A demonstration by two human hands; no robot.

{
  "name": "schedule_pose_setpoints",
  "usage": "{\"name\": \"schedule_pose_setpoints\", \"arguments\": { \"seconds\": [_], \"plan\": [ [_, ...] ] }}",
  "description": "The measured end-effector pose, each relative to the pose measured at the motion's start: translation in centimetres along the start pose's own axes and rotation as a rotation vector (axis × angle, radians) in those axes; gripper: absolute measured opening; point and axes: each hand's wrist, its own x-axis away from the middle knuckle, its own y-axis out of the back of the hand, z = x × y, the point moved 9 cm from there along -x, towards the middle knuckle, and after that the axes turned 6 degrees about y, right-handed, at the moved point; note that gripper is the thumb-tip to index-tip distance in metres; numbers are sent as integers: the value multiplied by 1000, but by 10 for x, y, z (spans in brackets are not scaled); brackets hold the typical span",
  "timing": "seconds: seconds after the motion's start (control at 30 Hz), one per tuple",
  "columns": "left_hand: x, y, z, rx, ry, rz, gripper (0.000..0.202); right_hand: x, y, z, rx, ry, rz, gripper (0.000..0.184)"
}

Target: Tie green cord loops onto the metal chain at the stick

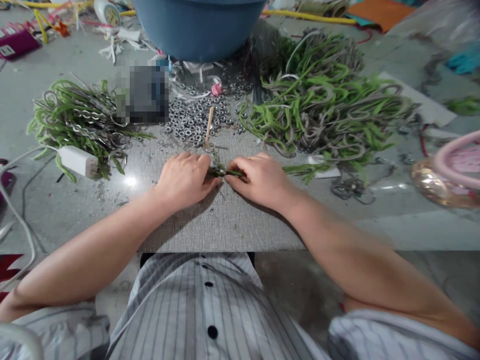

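Note:
My left hand [185, 178] and my right hand [260, 177] rest knuckles-up on a grey woven mat [217, 225], fingers closed. Between them they pinch a green cord [225, 173] with a small metal piece on it. A wooden stick [209, 127] stands tilted just beyond my fingers. Behind it lies a heap of small metal nuts [195, 117]. A big tangle of green and grey cords [322, 107] sits to the right of my right hand. To the left lies a smaller pile of green cords with metal chains and rings [80, 120].
A blue tub [198, 27] stands at the back centre. A white charger block [77, 160] with its cable lies at the left. A pink-rimmed container [450, 172] sits at the right edge. Coloured scraps and yellow sticks litter the far table.

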Motion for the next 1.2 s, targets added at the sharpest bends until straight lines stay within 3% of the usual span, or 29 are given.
{"name": "schedule_pose_setpoints", "arguments": {
  "seconds": [0.33, 0.63, 0.77, 1.0, 1.2],
  "plan": [
    [-1, -6, 0, 90, -39, 90, 20, 0, -3, 3, -18, 8, 92, 13],
    [3, -5, -6, 118, -139, 112, 21, 5, -8, 16, -58, 88, 360, 17],
    [8, -1, -12, 138, -154, 114, 22, 7, -7, 9, -76, 11, 305, 14],
    [8, -4, -3, 200, -22, 151, 23, 7, -4, 5, -55, -59, 152, 22],
    [7, -6, 2, 276, 46, 161, 37, 6, -5, 6, -38, -93, 190, 16]
  ]
}}
